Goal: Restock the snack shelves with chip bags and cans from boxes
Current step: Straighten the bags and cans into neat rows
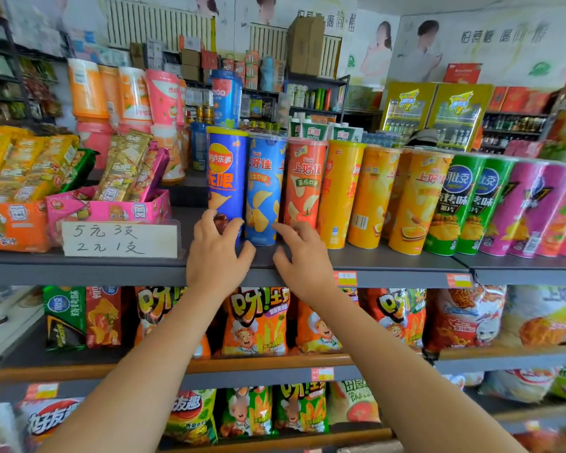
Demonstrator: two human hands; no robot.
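The cans on this shelf [389, 259] stand tall and narrow, shoulder to shoulder near the front edge, so my worry is toppling: if I nudge the light blue can [263, 191] sideways, it could knock the red can [304, 184] into the yellow ones beyond it, or tip forward off the lip onto the chip bags below.

My left hand [218, 253] has its fingers loosely curled against the base of the dark blue can [226, 178], touching it rather than gripping it, as far as I can tell. My right hand [299, 256] is spread, fingertips at the foot of the red can. The light blue can stands just ahead of both hands, in the gap between them, upright on the shelf.
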